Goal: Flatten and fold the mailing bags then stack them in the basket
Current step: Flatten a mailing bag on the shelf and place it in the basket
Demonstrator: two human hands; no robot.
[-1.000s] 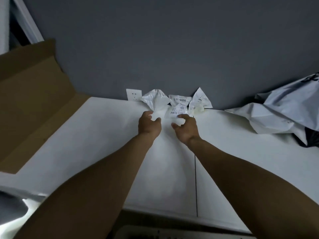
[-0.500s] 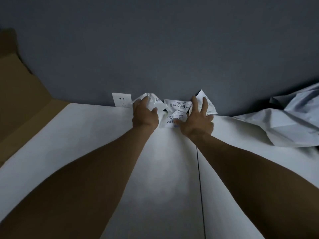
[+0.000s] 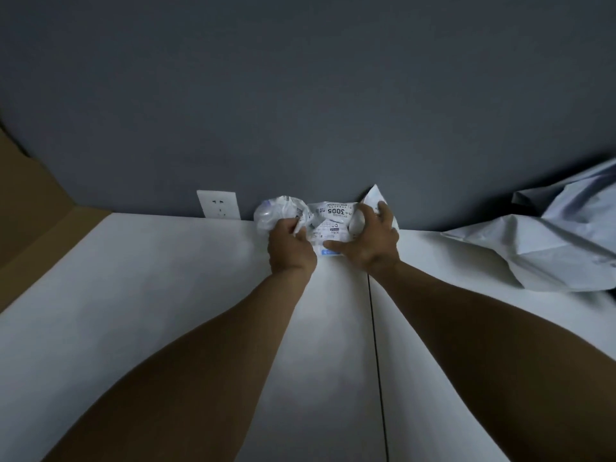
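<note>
Gripping the crumpled white plastic mailing bag (image 3: 328,223) right of the white wall socket (image 3: 218,205), left hand (image 3: 291,246) and right hand (image 3: 375,243) clutch opposite ends of its long axis.

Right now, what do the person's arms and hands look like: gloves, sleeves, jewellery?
The left hand and right hand wear no gloves; no ring shows in the dim light. The left forearm and right forearm carry no sleeve, watch or band as far as the frame shows.
</note>
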